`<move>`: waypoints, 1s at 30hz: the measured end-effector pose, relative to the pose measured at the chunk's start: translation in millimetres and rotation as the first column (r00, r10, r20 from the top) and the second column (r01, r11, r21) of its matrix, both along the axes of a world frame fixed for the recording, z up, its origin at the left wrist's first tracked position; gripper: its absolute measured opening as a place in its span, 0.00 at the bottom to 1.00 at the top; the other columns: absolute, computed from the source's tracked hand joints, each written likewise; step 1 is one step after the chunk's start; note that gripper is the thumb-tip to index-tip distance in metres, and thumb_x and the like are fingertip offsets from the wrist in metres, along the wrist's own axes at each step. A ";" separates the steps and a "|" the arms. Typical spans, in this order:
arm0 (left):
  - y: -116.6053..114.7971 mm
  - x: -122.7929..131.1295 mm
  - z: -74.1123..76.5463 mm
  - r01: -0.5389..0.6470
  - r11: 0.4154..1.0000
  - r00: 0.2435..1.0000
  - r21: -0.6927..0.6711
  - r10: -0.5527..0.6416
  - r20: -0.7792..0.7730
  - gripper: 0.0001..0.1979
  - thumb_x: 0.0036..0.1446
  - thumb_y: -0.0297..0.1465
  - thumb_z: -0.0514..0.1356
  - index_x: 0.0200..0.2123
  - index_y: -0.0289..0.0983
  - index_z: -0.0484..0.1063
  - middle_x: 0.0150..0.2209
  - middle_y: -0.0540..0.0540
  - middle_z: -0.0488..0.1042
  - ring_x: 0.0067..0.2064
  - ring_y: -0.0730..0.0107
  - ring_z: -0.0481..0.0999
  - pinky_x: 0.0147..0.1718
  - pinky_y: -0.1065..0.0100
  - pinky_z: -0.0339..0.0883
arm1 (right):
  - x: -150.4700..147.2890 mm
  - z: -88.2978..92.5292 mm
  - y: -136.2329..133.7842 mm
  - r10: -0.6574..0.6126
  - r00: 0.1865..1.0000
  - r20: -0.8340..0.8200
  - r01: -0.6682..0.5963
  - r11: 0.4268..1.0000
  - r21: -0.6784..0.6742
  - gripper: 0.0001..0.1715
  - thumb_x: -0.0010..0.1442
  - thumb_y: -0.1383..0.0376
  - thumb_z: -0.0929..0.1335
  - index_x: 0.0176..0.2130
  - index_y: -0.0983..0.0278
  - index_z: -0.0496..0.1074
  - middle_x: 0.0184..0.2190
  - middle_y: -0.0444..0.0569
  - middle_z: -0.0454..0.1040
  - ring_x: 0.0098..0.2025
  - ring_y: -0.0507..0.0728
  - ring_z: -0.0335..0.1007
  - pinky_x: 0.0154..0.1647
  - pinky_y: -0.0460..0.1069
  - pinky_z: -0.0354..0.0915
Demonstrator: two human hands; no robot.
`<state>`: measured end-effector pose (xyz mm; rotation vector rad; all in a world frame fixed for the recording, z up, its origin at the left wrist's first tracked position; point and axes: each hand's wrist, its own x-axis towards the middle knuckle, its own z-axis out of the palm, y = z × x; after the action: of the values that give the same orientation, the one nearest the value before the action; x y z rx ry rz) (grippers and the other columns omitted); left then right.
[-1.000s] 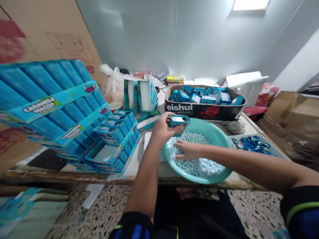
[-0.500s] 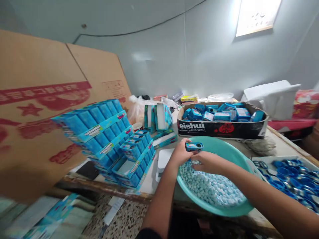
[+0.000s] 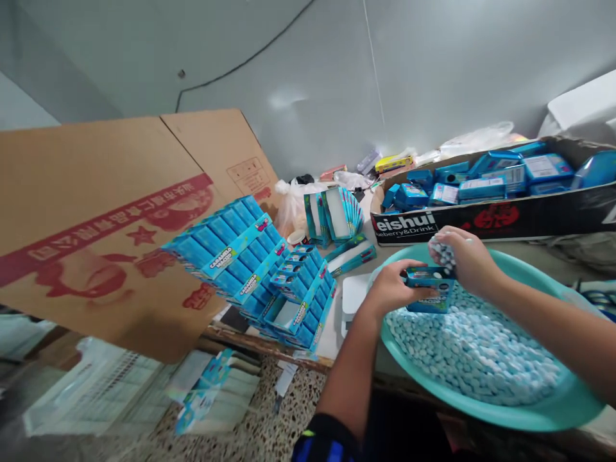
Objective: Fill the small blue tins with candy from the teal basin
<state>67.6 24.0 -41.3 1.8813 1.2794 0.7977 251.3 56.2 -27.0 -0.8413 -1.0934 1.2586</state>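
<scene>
My left hand [image 3: 392, 289] grips a small blue candy box [image 3: 427, 287] over the teal basin [image 3: 520, 410]. My right hand [image 3: 462, 256] is closed on a handful of pale blue candies, held just above the box's open top. The basin is full of the same small pale blue candies [image 3: 471, 353]. Both hands hover over the basin's far left side.
Stacked blue display trays of candy boxes [image 3: 250, 269] stand to the left. A black cardboard tray [image 3: 505, 218] with loose blue boxes sits behind the basin. A large brown carton [image 3: 96, 212] stands at the left; folded blue cartons [image 3: 337, 215] stand behind. Flat packaging lies on the floor [image 3: 202, 391].
My right hand has come up out of the candies with a handful and moved above the box. The camera has swung left and closer.
</scene>
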 end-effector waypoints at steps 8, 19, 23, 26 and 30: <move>4.2 5.5 10.0 0.197 0.931 0.977 0.308 -0.161 -0.138 0.23 0.57 0.42 0.72 0.54 0.42 0.78 0.51 0.41 0.81 0.55 0.46 0.79 0.58 0.47 0.74 | -2.4 8.8 -5.2 -0.034 0.998 -0.046 0.037 0.996 0.075 0.15 0.51 0.55 0.69 0.24 0.58 0.59 0.21 0.43 0.67 0.24 0.54 0.61 0.26 0.49 0.59; 17.3 11.9 -1.1 0.138 0.940 0.977 0.311 -0.077 -0.199 0.23 0.57 0.40 0.72 0.54 0.41 0.77 0.51 0.40 0.81 0.55 0.45 0.79 0.57 0.47 0.74 | -4.7 -5.0 8.7 0.036 0.994 -0.108 -0.032 0.999 0.034 0.19 0.49 0.54 0.70 0.31 0.57 0.55 0.23 0.38 0.69 0.25 0.53 0.66 0.29 0.48 0.64; 6.7 13.5 3.4 0.096 0.954 0.972 0.284 -0.028 -0.233 0.25 0.56 0.36 0.72 0.55 0.38 0.75 0.52 0.40 0.80 0.55 0.47 0.79 0.56 0.51 0.73 | -9.7 -9.5 8.2 0.038 0.987 -0.157 -0.039 0.999 -0.002 0.24 0.49 0.52 0.72 0.31 0.57 0.55 0.23 0.37 0.70 0.25 0.53 0.67 0.29 0.48 0.65; 0.3 12.2 7.3 0.063 0.972 0.978 0.227 -0.015 -0.207 0.28 0.55 0.36 0.73 0.57 0.39 0.71 0.50 0.42 0.80 0.50 0.53 0.81 0.51 0.56 0.74 | -4.8 -7.4 3.9 0.048 0.980 -0.195 -0.051 0.999 -0.013 0.22 0.50 0.52 0.73 0.31 0.58 0.58 0.25 0.40 0.71 0.28 0.54 0.69 0.31 0.49 0.67; -0.9 6.2 8.9 0.050 0.982 0.976 0.183 -0.008 -0.219 0.16 0.55 0.34 0.72 0.46 0.40 0.74 0.39 0.48 0.79 0.39 0.62 0.78 0.40 0.62 0.70 | 7.2 -2.4 -4.2 0.113 0.993 -0.041 -0.114 0.993 -0.027 0.20 0.55 0.49 0.71 0.32 0.59 0.62 0.27 0.44 0.75 0.31 0.56 0.72 0.34 0.50 0.67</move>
<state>73.8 23.1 -32.4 2.1834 1.3436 0.7341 258.5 52.0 -29.5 -0.7820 -1.1058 1.3834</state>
